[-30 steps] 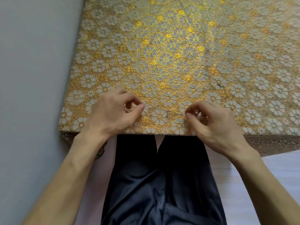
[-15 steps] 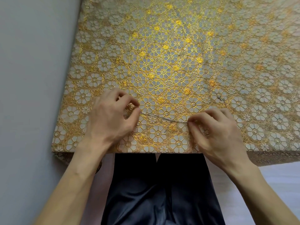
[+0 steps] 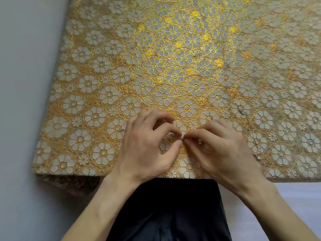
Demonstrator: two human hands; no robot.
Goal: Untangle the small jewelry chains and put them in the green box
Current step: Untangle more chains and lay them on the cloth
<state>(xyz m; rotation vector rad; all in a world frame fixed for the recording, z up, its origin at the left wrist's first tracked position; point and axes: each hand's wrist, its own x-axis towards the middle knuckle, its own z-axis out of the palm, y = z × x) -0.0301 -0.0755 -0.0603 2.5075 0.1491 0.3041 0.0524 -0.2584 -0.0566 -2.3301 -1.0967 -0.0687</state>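
Chain [image 3: 181, 136] pinched by left hand [image 3: 147, 146] and right hand [image 3: 224, 153], near front edge of counter [image 3: 104, 84]; open floral cloth beyond; wall [image 3: 26, 66] left.

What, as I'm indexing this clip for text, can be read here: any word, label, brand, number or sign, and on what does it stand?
None: no word, label, brand, number or sign shows in this view.
The flower-patterned tablecloth bears only ornament.
The chain pinched by the left hand and right hand, and the loose chains further right, are too small to show any stamp.
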